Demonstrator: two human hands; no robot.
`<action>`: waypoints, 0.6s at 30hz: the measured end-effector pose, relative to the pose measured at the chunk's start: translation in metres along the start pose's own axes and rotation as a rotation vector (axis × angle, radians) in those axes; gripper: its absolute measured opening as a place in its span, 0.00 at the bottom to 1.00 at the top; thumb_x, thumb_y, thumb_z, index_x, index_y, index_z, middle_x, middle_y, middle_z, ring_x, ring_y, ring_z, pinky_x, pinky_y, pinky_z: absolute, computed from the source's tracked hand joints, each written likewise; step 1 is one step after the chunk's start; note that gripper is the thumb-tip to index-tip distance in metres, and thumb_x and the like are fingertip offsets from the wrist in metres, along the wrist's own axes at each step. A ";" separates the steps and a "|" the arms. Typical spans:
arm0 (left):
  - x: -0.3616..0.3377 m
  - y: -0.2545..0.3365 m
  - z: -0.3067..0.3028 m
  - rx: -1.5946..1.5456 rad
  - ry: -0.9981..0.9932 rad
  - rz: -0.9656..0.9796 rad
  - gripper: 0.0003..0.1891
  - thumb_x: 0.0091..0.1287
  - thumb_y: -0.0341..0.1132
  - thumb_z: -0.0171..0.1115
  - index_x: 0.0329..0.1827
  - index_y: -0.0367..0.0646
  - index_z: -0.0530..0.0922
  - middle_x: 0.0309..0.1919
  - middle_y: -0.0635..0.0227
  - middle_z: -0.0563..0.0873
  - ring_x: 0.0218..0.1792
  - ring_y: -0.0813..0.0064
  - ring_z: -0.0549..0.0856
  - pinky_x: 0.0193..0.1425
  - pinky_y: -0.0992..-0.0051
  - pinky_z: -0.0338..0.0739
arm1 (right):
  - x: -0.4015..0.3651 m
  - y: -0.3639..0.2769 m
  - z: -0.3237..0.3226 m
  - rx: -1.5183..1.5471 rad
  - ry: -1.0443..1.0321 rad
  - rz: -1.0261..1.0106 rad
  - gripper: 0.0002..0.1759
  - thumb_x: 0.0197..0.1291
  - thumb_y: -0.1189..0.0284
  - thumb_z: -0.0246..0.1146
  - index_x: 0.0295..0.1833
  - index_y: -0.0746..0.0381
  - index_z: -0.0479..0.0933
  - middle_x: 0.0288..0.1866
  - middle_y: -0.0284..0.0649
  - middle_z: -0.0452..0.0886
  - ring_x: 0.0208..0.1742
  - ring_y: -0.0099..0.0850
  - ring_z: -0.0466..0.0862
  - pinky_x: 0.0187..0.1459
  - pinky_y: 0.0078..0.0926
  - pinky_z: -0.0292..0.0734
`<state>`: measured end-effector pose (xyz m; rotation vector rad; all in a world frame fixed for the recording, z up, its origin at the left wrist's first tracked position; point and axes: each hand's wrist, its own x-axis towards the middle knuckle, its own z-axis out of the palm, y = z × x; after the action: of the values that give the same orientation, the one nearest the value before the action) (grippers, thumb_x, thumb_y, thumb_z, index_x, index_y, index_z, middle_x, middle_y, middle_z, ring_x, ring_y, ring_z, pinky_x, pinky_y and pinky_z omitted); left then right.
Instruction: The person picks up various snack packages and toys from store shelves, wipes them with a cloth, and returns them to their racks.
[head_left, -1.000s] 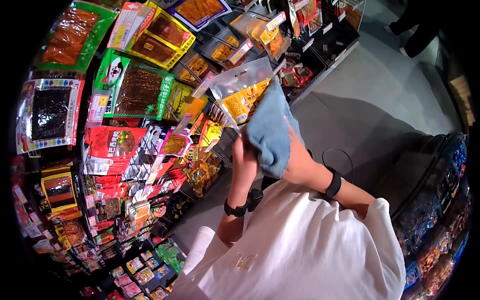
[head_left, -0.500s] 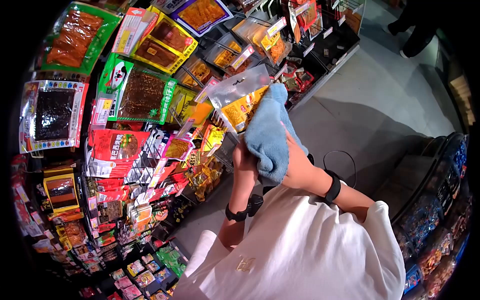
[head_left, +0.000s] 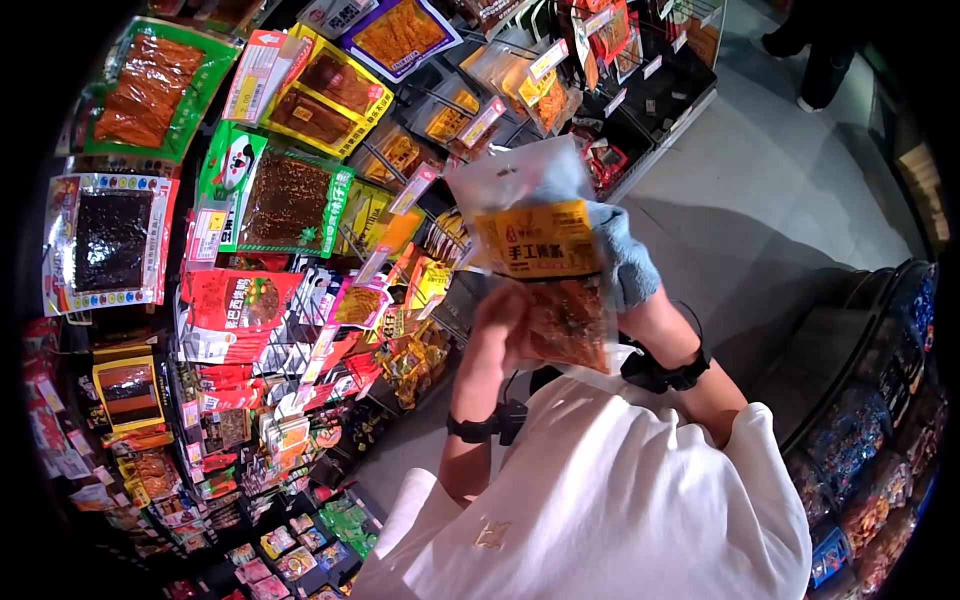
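A clear snack packet (head_left: pixel 548 262) with a yellow label faces up in front of my chest, reddish-brown food showing through its lower part. My left hand (head_left: pixel 492 335) grips the packet by its lower left edge, slightly blurred. A blue cloth (head_left: pixel 628 258) shows behind the packet's right side and through its clear top. My right hand (head_left: pixel 655 318) is at the cloth, its fingers mostly hidden behind the cloth and packet. Both wrists wear black bands.
Hanging packaged snacks (head_left: pixel 295 195) with price tags fill the rack at left. A black shelf edge (head_left: pixel 660 130) runs along the upper right of it. Bagged goods (head_left: pixel 850 430) stand in a bin at right. A person's legs (head_left: pixel 825 70) are on the grey floor (head_left: pixel 780 190) farther off.
The packet has turned so its labelled face shows fully. The cloth, earlier over its front, is now behind it, and my right hand has moved right and behind the packet.
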<state>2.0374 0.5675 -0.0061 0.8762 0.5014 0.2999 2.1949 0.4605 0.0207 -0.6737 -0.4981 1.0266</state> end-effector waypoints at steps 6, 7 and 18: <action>0.018 -0.007 -0.018 -0.087 0.207 0.056 0.15 0.75 0.38 0.52 0.57 0.38 0.74 0.46 0.65 0.84 0.43 0.73 0.86 0.48 0.73 0.83 | 0.011 0.038 0.007 0.335 -0.053 0.285 0.38 0.57 0.58 0.69 0.68 0.66 0.66 0.66 0.42 0.69 0.66 0.30 0.70 0.67 0.28 0.62; 0.021 -0.008 -0.021 -0.086 0.206 0.057 0.15 0.75 0.38 0.52 0.57 0.38 0.74 0.46 0.65 0.84 0.43 0.73 0.86 0.48 0.73 0.83 | 0.010 0.038 0.006 0.334 -0.054 0.283 0.38 0.57 0.58 0.69 0.68 0.66 0.66 0.66 0.42 0.69 0.66 0.30 0.70 0.67 0.28 0.62; 0.054 -0.038 -0.049 0.325 0.408 0.212 0.15 0.74 0.36 0.44 0.47 0.33 0.76 0.35 0.63 0.86 0.38 0.77 0.83 0.43 0.76 0.75 | 0.021 0.110 -0.048 -0.246 -0.076 0.099 0.32 0.62 0.78 0.60 0.72 0.64 0.62 0.68 0.38 0.66 0.66 0.26 0.66 0.68 0.19 0.58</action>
<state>2.0585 0.6007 -0.0779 1.1952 0.8537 0.6097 2.1696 0.5050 -0.0900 -0.8866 -0.6698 1.0971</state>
